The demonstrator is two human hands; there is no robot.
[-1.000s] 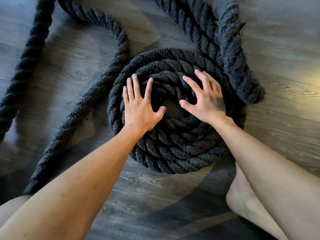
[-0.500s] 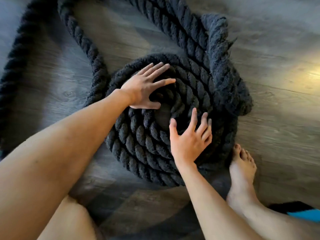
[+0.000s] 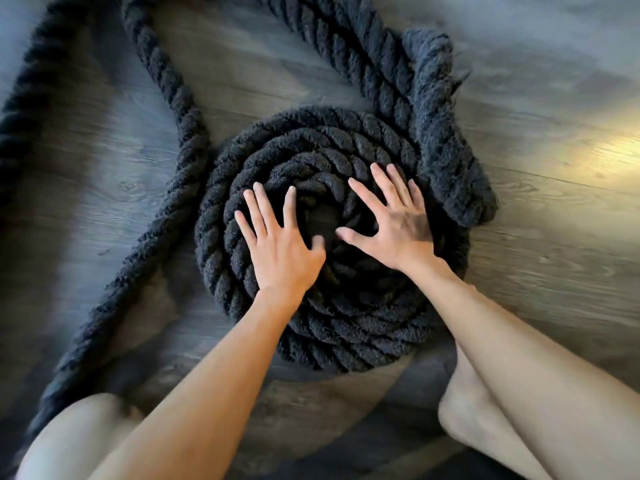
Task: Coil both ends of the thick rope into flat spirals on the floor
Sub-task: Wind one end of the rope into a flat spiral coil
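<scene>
A thick black twisted rope lies wound into a flat spiral (image 3: 346, 327) of several turns on the grey wood floor (image 3: 554, 258). My left hand (image 3: 280, 244) presses flat on the spiral's left inner turns, fingers spread. My right hand (image 3: 394, 223) lies flat on the right inner turns, fingers spread too. Between the two thumbs sits the dark centre of the coil. A frayed rope end (image 3: 446, 133) rests against the spiral's upper right rim. The loose rope (image 3: 166, 188) leaves the spiral on its left side.
Another stretch of rope (image 3: 343, 43) runs from the top down to the spiral's right. A further loop (image 3: 24, 109) lies at the far left. My bare foot (image 3: 460, 414) is at the spiral's lower right, a knee (image 3: 76, 434) at the lower left.
Both hands have turned on the spiral: the left swung from the top left back to the left centre, the right moved from the lower middle up to the right. The loose rope shifted.
</scene>
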